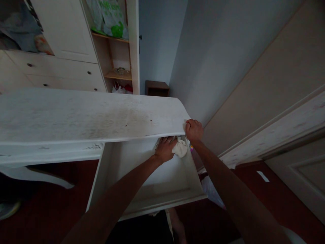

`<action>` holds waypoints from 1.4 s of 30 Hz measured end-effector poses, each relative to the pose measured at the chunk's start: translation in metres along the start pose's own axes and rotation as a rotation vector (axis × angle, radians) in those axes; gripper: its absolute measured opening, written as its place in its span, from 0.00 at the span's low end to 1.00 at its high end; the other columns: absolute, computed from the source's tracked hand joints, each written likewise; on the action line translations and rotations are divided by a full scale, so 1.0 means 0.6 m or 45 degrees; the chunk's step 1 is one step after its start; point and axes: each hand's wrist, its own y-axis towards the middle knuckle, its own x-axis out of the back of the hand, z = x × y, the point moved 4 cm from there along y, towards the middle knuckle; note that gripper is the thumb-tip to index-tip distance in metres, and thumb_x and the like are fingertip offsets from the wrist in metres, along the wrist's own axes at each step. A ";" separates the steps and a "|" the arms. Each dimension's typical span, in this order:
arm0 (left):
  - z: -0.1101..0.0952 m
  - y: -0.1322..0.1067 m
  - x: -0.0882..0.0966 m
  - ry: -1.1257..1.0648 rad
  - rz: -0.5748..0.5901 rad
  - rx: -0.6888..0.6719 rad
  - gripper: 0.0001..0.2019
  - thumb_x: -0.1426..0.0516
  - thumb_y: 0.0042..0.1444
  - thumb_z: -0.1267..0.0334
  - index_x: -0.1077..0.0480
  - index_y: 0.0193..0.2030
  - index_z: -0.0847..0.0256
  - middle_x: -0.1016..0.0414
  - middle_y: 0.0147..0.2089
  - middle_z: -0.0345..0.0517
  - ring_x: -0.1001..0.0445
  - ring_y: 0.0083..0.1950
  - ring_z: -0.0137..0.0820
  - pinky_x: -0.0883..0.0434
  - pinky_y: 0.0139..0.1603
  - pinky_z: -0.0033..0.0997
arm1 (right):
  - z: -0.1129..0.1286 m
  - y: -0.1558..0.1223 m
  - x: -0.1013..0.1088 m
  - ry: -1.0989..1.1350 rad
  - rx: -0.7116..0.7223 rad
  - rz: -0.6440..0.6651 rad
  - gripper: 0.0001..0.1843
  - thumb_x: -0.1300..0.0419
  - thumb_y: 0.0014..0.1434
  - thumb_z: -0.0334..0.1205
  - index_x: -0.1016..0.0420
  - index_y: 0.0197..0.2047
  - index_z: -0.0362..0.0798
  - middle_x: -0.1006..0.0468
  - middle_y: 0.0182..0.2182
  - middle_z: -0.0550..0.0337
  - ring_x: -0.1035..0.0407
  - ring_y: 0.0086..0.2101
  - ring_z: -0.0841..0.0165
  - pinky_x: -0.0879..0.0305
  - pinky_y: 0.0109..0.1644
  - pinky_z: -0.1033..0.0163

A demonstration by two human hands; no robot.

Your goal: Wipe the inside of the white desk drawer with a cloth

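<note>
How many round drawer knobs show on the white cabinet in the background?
4: one on the upper drawer at left, one on that drawer's right, one lower left, one lower right. Others may be hidden behind the white tabletop.

No text, label, brand, number or sign can be read anywhere in the view. The only printing is green lettering on the plastic bag (109,17) on the top shelf (111,38) of the cupboard, and it is too blurred and small to make out. The white slip (262,176) on the floor by the door shows no marks that can be read.
</note>
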 end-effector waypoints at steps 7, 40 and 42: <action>-0.042 -0.021 0.005 -0.045 0.263 -0.495 0.15 0.43 0.57 0.69 0.25 0.50 0.58 0.22 0.54 0.52 0.29 0.60 0.43 0.36 0.64 0.45 | -0.003 0.000 0.000 0.044 -0.026 0.051 0.18 0.53 0.66 0.32 0.21 0.44 0.45 0.22 0.40 0.47 0.35 0.40 0.58 0.47 0.44 0.58; 0.024 -0.295 0.147 0.330 1.024 -0.203 0.18 0.34 0.39 0.66 0.24 0.42 0.60 0.18 0.40 0.52 0.20 0.40 0.47 0.27 0.44 0.46 | -0.020 -0.002 -0.018 0.141 -0.024 -0.112 0.17 0.51 0.62 0.33 0.20 0.38 0.45 0.24 0.35 0.48 0.36 0.36 0.59 0.44 0.42 0.57; 0.027 -0.294 0.157 0.293 1.078 -0.129 0.17 0.34 0.42 0.63 0.24 0.42 0.59 0.18 0.40 0.52 0.20 0.39 0.47 0.26 0.39 0.43 | -0.021 -0.002 -0.020 0.139 -0.015 -0.106 0.18 0.52 0.62 0.33 0.20 0.39 0.45 0.24 0.35 0.48 0.36 0.37 0.59 0.44 0.42 0.57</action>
